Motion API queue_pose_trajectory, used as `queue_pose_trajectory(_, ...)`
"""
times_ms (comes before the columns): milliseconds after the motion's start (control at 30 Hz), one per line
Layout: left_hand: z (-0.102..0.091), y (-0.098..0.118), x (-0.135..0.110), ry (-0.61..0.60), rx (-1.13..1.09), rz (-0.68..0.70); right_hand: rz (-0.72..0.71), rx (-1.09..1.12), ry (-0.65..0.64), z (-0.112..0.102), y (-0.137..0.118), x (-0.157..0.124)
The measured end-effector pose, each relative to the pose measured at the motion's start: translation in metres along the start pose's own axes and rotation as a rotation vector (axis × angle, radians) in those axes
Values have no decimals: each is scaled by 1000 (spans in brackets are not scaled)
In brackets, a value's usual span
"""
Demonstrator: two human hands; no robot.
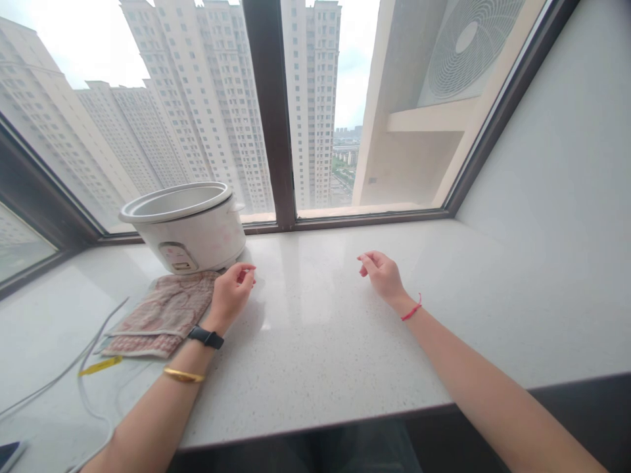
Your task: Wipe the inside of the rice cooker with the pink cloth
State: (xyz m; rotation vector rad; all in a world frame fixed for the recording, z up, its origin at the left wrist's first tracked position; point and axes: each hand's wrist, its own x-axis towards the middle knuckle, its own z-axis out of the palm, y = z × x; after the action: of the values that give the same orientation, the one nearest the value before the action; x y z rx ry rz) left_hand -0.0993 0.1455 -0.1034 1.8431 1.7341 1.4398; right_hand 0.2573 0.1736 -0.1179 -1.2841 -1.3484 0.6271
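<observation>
Left hand [231, 293], seen from the head camera, hovers low over the pale speckled counter [345, 328] with its fingers loosely curled toward the thumb; nothing is visibly gripped between them. Its wrist carries a black watch [206, 337], and a gold bangle [183, 375] sits further down the forearm. Just to the outer side of this hand, touching or nearly touching its knuckles, lies a folded pink patterned cloth [160, 314], flat on the counter. Beyond the hand and slightly to its outer side stands a white rice cooker [185, 226], upright and lidless, its front control panel facing the person and its base meeting the far edge of the cloth. A white cord [86, 358] trails over the counter on the far side of the cloth from the hand, and a yellow tag [100, 366] lies by the cloth's near corner.

Right hand [380, 272] is held well apart from the left, also low over the bare counter, fingers relaxed and half curled, holding nothing. A thin red string bracelet [411, 310] circles its wrist. Ahead of both hands rises the dark window frame [269, 112], with tall apartment blocks behind the glass.
</observation>
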Motion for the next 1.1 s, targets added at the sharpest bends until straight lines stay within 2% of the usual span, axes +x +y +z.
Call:
queue_pose_trajectory(333, -2, -1, 2, -2, 1, 12, -60, -21, -55, 2, -5, -5)
queue_pose_trajectory(1100, 0, -3, 2, -28, 9, 13, -69, -41, -77, 2, -5, -5)
